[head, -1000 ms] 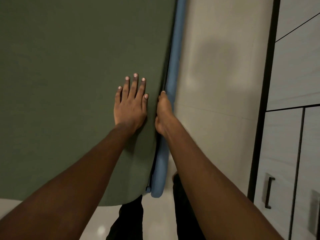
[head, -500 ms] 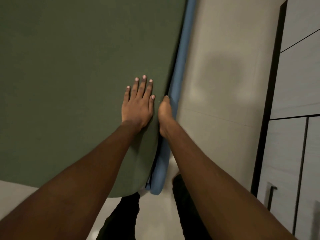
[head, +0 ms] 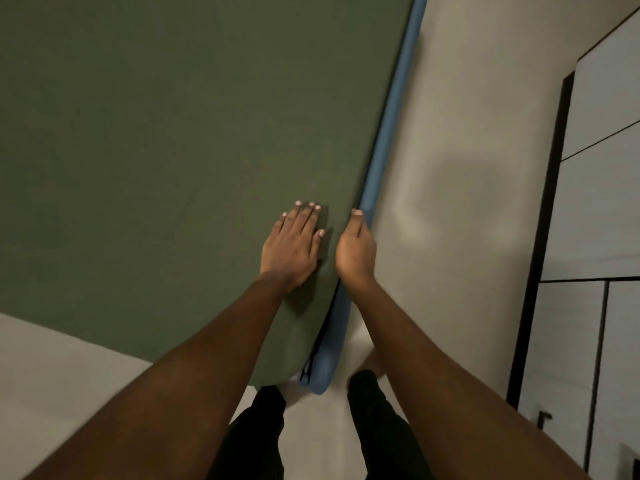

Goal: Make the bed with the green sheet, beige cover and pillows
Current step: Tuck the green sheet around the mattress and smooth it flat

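Note:
The green sheet [head: 173, 150] lies smooth over the mattress and fills most of the view. My left hand [head: 292, 245] presses flat on it near the right edge, fingers straight. My right hand [head: 356, 249] sits at the seam between the sheet's edge and the blue mattress side [head: 384, 150], thumb up on top, its fingers hidden down in the gap. Neither the beige cover nor the pillows are in view.
A pale floor [head: 467, 168] runs along the right of the bed. A white wardrobe [head: 595, 220] with dark frame lines stands at the far right, a handle low down. My dark trouser legs [head: 256, 438] are at the mattress corner.
The view has swung left and down, showing more floor at the lower left. Both hands stay at the sheet's right edge; my left fingers lie closer together.

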